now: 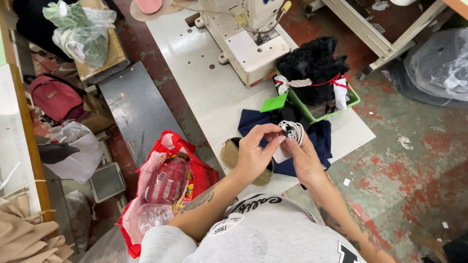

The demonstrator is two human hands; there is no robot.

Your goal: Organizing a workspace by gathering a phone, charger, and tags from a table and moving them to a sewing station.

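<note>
red shopping bag (195, 168) sits on the floor far left, then the left hand (253, 153) and right hand (304, 156) meet above the white tabletop (204, 92), both pinched shut on a coiled white cord (292, 130). looks light and floppy, so best gripped around the whole bundle
</note>
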